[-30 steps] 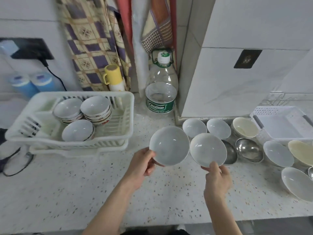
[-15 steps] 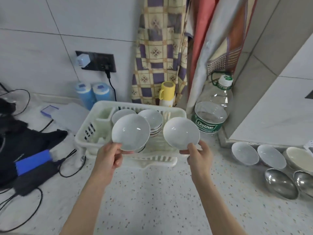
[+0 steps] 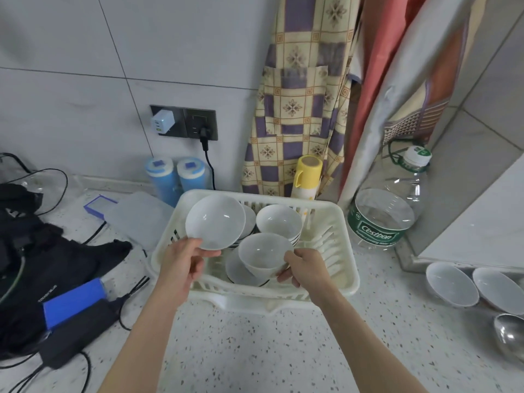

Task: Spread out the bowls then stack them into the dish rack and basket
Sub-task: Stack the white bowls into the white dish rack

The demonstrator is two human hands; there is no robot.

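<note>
Speckled terrazzo countertop [image 3: 255, 350] runs below a grey tiled wall, and on it a cream plastic dish rack [image 3: 344, 251] sits in front of a hanging checked apron [image 3: 297, 109]. Both hands hold white bowls over the rack. The left hand [image 3: 181, 260] pinches the near rim of a tilted bowl [image 3: 215, 221], thumb on its inner face, the bowl standing above and beyond the hand over the rack's left side. The right hand [image 3: 302, 266] grips a second bowl [image 3: 263, 256] by its right wall, fingers curled under it; this bowl lies just left of the hand, low over a stack of bowls [image 3: 239, 275] in the rack. Another stack [image 3: 279, 225] sits behind. Two white bowls [image 3: 452, 283] rest on the counter at right, beside a Cestbon water jug [image 3: 382, 219].
</note>
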